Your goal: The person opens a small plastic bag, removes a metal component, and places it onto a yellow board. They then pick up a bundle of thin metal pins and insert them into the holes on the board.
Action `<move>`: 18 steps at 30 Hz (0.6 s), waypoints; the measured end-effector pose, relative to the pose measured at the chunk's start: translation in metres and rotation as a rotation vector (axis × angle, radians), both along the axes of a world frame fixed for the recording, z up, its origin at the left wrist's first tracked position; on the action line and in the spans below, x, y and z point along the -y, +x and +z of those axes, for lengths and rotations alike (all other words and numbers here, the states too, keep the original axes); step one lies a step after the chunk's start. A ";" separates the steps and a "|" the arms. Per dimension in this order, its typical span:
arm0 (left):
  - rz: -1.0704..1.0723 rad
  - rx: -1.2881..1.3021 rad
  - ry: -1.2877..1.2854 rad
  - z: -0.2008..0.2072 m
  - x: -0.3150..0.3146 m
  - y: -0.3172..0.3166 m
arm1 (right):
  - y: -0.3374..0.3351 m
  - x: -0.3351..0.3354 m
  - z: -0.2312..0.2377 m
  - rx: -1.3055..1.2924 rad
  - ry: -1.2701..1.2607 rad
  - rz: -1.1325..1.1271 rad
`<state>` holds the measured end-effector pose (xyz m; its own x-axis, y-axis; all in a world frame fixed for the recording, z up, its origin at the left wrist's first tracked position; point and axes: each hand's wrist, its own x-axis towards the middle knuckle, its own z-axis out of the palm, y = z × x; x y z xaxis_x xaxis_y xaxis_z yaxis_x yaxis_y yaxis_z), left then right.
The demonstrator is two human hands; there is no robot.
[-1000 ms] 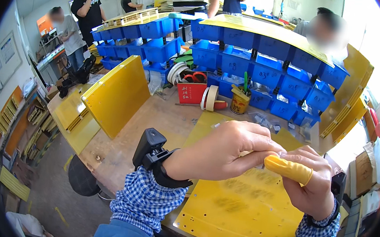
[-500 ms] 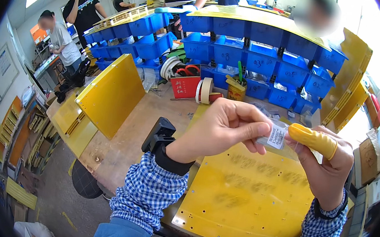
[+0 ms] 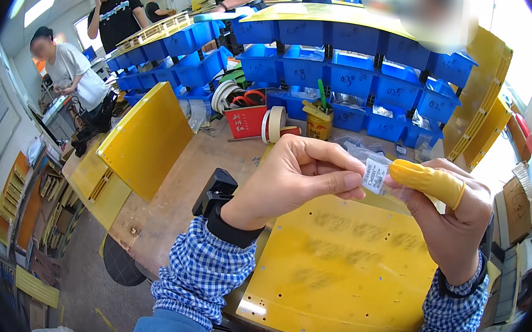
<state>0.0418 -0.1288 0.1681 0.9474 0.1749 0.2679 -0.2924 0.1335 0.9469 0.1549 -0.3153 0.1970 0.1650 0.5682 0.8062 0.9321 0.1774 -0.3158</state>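
Note:
Between my two hands, above the table, is a small clear plastic bag [image 3: 375,175] with a white printed label. My left hand [image 3: 307,173] pinches the bag's left side between thumb and fingers. On the other side my right hand [image 3: 445,202] grips it, a yellow finger cot [image 3: 428,181] covering one finger. What the bag contains is too small to make out. Under my hands lies a large yellow panel [image 3: 330,294] with small holes and dark smudged marks.
Blue parts bins [image 3: 351,81] stand in rows at the back. Before them are a red box [image 3: 244,122] with scissors, tape rolls [image 3: 274,123] and a yellow can [image 3: 318,123] of tools. Another yellow panel [image 3: 146,142] stands at the left. Several people are beyond.
The view has shifted slightly, so the bins and table appear further left. Both hands still hold the bag, and its label has turned more upright.

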 end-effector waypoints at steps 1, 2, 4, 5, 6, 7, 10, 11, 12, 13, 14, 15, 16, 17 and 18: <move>0.004 0.038 -0.036 0.000 0.002 0.000 | 0.000 0.001 0.000 -0.015 0.006 0.005; -0.004 0.040 -0.038 0.000 0.003 0.001 | 0.001 0.002 0.000 -0.013 0.004 -0.003; 0.008 0.002 -0.072 0.002 0.004 0.001 | 0.002 0.002 0.000 -0.006 0.022 0.015; -0.010 0.005 -0.073 0.002 0.004 0.001 | 0.002 0.002 0.001 -0.002 0.021 -0.002; -0.006 0.001 -0.077 0.000 0.000 0.001 | 0.002 0.000 0.001 -0.003 0.025 0.020; -0.002 -0.003 -0.080 -0.001 -0.002 0.001 | 0.003 -0.002 0.001 -0.005 0.029 0.043; 0.013 -0.015 -0.098 -0.003 -0.004 0.000 | 0.006 -0.006 -0.002 -0.053 0.015 0.055; 0.024 -0.014 -0.095 -0.003 -0.005 0.001 | 0.007 -0.005 -0.003 -0.078 0.009 0.064; 0.017 -0.014 -0.108 -0.005 -0.004 0.003 | 0.009 -0.005 -0.004 -0.077 0.009 0.056; 0.010 -0.014 -0.108 -0.006 -0.003 0.005 | 0.011 -0.004 -0.005 -0.064 0.007 0.061; 0.027 -0.006 -0.111 -0.006 -0.002 0.006 | 0.013 -0.004 -0.006 -0.051 0.006 0.070; 0.045 0.003 -0.114 -0.007 -0.001 0.007 | 0.013 -0.004 -0.006 -0.051 0.007 0.068; 0.043 0.003 -0.113 -0.007 -0.001 0.007 | 0.014 -0.004 -0.007 -0.006 0.010 0.051; 0.069 0.005 -0.083 -0.006 0.000 0.006 | 0.014 -0.004 -0.007 0.039 0.015 0.037; 0.095 0.006 -0.052 -0.006 0.000 0.005 | 0.013 -0.005 -0.006 0.040 0.018 0.038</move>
<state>0.0465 -0.1286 0.1624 0.9243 0.2774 0.2621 -0.3121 0.1542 0.9374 0.1681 -0.3102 0.1906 0.1111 0.5591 0.8216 0.9363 0.2183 -0.2751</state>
